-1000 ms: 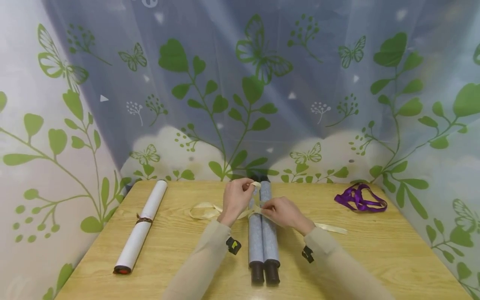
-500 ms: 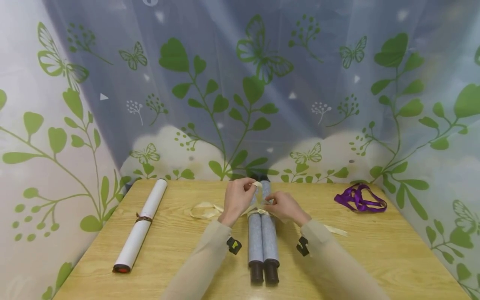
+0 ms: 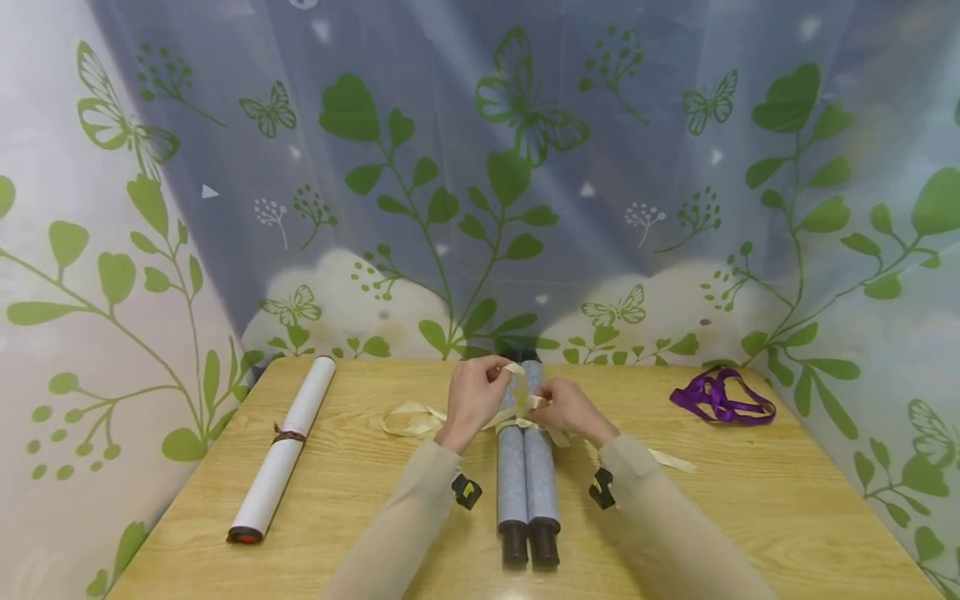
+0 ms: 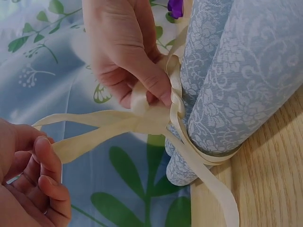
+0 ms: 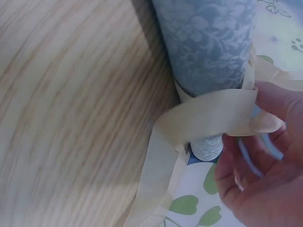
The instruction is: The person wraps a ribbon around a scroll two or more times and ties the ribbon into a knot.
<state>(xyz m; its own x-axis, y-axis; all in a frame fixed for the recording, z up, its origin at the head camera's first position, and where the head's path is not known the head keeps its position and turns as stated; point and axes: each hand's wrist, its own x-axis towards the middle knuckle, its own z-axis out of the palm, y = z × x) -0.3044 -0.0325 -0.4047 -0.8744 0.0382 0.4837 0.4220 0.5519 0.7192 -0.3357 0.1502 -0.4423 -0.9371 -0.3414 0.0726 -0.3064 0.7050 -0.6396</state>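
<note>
Two blue-grey patterned scrolls (image 3: 527, 479) with dark end knobs lie side by side on the table. A cream ribbon (image 4: 208, 179) wraps around both near their middle. My left hand (image 3: 474, 402) pinches a loop of the ribbon above the scrolls, drawn taut in the left wrist view. My right hand (image 3: 570, 410) pinches the ribbon with thumb and finger close to the wrap, where a small fold of it shows in the right wrist view. One ribbon tail lies on the table to the left and another to the right. The knot area is partly hidden by the right fingers.
At the left of the wooden table (image 3: 390, 517) lies a white scroll (image 3: 279, 467) tied with a brown cord (image 3: 288, 436). A loose purple ribbon (image 3: 722, 398) lies at the back right. Behind the table hangs a leaf-patterned curtain (image 3: 420, 275).
My right hand has let go of the ribbon at the wrap, shifted slightly up, and pinched it again with a fold pushed toward the loop. My left hand has stayed holding its loop.
</note>
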